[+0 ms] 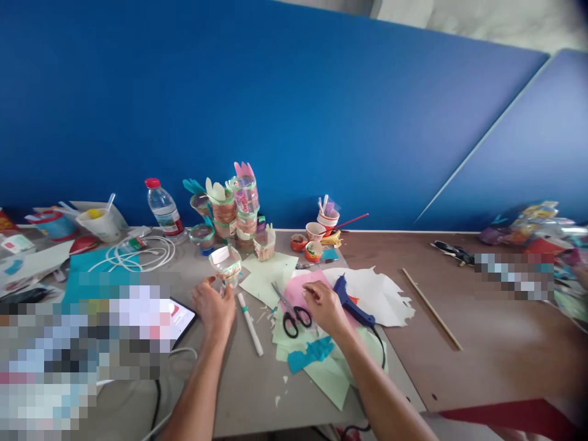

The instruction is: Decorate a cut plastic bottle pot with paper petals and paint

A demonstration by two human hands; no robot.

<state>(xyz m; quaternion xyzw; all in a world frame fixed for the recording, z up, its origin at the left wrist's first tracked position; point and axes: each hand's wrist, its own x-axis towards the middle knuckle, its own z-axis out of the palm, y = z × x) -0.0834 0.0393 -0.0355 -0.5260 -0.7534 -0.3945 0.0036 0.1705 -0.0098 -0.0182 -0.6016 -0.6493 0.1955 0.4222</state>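
Some of the near left is pixelated, the right hand (325, 304) curls over pink paper (297, 283), its hold impossible to tell, the left hand (215, 309) clasps a clear cup (227, 267) left of centre, partly hiding its base, and lettering on a far stacked cup (246, 199) and bottle (164, 207) looks unreadable.

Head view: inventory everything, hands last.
Cup: 1, clear, centre
Marker: 1, white, centre
Scissors: 1, black, centre
Papers: several, multicoloured, centre
Glue gun: 1, blue, centre
Stick: 1, tan, right
Screen: 1, white, left
Cable coil: 1, white, left
Bottle: 1, clear, back
Crafted cups: several, multicoloured, back
Paper cups: several, reddish, back
Panels: 2, blue, behind
Tabletops: 2, grey, brown, below
Clutter: uncounted, mixed, edges
Left hand: 1, bare, at cup
Right hand: 1, bare, over papers
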